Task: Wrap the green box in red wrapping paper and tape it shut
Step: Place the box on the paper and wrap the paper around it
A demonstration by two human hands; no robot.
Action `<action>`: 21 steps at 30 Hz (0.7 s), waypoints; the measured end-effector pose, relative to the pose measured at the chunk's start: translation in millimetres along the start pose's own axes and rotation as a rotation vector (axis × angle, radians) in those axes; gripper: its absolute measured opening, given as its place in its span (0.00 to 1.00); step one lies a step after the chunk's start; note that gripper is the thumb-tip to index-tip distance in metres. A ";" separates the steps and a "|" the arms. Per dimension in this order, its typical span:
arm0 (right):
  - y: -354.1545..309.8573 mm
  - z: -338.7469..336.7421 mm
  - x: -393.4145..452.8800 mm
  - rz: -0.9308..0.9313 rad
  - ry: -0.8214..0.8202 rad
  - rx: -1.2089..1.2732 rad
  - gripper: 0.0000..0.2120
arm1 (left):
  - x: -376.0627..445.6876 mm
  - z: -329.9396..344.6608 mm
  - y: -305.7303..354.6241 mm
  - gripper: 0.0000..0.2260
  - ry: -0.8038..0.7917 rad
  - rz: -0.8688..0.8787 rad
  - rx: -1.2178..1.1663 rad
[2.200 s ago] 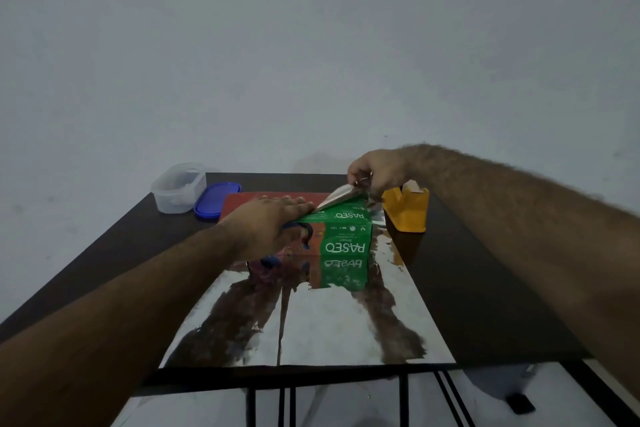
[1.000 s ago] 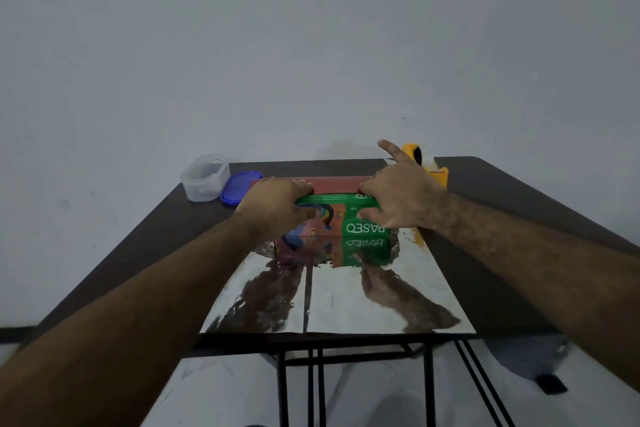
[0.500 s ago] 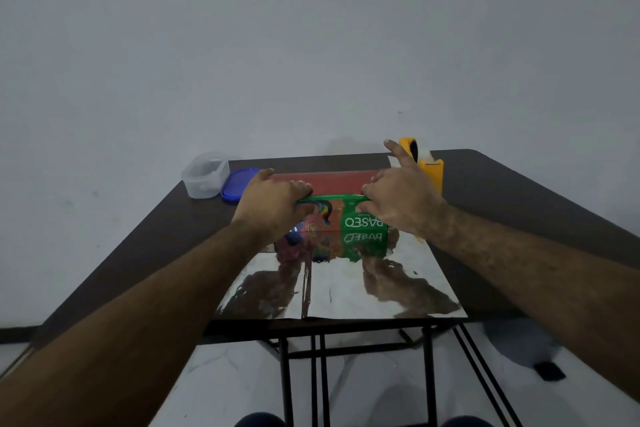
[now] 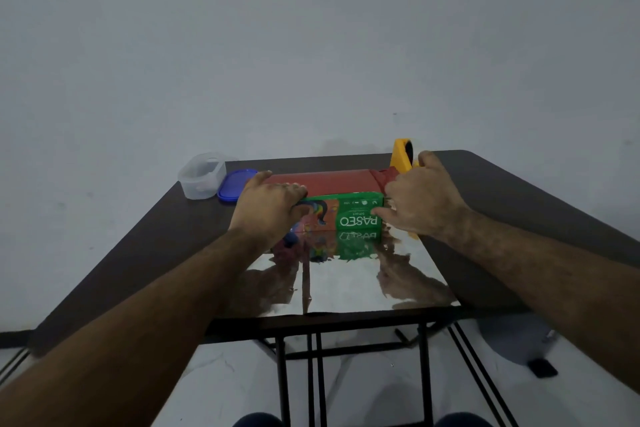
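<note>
The green box [image 4: 356, 215], printed PASEO, lies on the wrapping paper, whose silver inner side [image 4: 346, 284] spreads toward me. The paper's red outer side [image 4: 332, 182] is folded from the far side over the box top. My left hand [image 4: 266, 208] grips the red flap's edge at the box's left top, fingers curled over it. At the box's right end, my right hand [image 4: 419, 201] holds the flap, with its thumb on the green front face. A yellow tape dispenser [image 4: 401, 156] stands just behind my right hand.
A clear plastic container [image 4: 201, 177] and its blue lid [image 4: 235, 184] sit at the far left of the dark folding table [image 4: 519, 204]. The silver sheet reaches the table's near edge. A grey wall rises close behind the table.
My right hand came from the far corner of the paper to the box's right end. The red flap now covers more of the box top. My left hand stayed on the left side.
</note>
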State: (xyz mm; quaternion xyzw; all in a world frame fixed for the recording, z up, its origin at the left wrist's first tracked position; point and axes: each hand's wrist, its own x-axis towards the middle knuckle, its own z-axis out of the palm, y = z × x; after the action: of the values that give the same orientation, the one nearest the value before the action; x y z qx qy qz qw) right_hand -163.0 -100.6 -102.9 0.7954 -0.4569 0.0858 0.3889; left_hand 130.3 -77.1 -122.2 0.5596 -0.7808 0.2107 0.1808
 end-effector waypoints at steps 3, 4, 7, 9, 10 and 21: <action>15.6 -4.8 2.5 -0.057 0.100 0.137 0.16 | 0.3 1.7 -2.0 0.18 0.008 0.000 -0.013; 19.7 -6.6 6.8 -0.037 0.133 0.243 0.14 | 0.8 2.7 -2.3 0.18 0.016 0.000 -0.017; 34.9 -6.7 29.4 0.205 0.072 0.479 0.07 | 0.4 4.1 -4.0 0.17 0.038 0.008 -0.023; 43.7 -5.7 48.9 0.215 -0.123 0.408 0.23 | 0.6 5.2 -5.3 0.17 0.060 0.021 -0.037; 44.7 -7.9 57.0 0.197 -0.229 0.339 0.30 | 0.5 5.7 -6.2 0.17 0.065 0.023 -0.041; 53.6 4.7 93.0 0.287 -0.406 0.762 0.34 | 1.3 11.2 -11.9 0.16 0.090 0.051 -0.053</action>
State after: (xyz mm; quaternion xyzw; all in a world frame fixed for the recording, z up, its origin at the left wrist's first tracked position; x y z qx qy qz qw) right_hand -153.8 -180.2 -31.3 0.8111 -0.5653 0.1434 -0.0447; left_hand 140.7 -87.4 -129.5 0.5246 -0.7912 0.2192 0.2251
